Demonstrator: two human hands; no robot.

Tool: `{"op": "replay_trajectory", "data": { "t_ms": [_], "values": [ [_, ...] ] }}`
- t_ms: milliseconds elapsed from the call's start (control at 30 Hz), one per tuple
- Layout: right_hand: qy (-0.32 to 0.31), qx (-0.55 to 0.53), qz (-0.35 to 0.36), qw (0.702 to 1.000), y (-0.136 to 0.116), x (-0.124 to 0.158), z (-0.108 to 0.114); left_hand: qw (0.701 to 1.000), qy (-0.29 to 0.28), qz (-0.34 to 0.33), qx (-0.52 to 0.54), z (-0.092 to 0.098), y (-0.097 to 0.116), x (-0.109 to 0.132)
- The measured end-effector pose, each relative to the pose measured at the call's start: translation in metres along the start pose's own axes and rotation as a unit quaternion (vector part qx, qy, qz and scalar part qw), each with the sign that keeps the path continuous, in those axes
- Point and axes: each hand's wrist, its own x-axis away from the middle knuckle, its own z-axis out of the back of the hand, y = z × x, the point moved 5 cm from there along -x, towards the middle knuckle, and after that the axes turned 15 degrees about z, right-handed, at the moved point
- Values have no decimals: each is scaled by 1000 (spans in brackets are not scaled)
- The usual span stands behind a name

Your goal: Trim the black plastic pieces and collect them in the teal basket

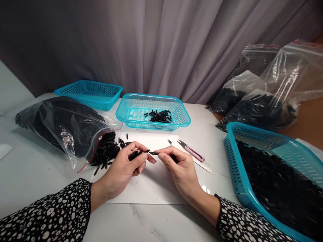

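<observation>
Over a white sheet [161, 193], my left hand [123, 166] is closed around several small black elongated pieces [133, 154], one pinched at its fingertips. My right hand [180, 168] pinches another black piece [153, 153] between thumb and forefinger. The tips of these two pieces almost meet; I cannot tell whether they touch. More black shows under the curled fingers of my right hand. A heap of the same pieces [104, 149] lies left of my left hand, at the mouth of a clear zip bag [68, 126] full of black pieces.
Beyond my hands stands a blue basket [151, 126] with a few black pieces; another blue basket [108, 104] is behind the bag. Pink-handled thread snips [195, 154] and a pointed tool [202, 164] lie right. A large basket [233, 164] of black pieces and filled bags [264, 107] stand farther right.
</observation>
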Motion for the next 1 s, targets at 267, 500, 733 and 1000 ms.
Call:
{"op": "replay_trajectory", "data": {
  "t_ms": [267, 500, 733, 1000],
  "values": [
    [1, -251, -99, 963, 11, 5, -9, 1000, 2, -6, -27, 1, -2, 0],
    [-30, -80, -28, 996, 9, -1, -5, 999, 3, -21, -36, 1, -1, -1],
    [-78, 26, 41, 996, 3, 0, -5, 999, -24, -35, -31, -2, -1, 3],
    [-36, 42, 45, 997, 3, 0, -1, 1000, -3, -25, 6, 2, -1, 0]
  ]
}}
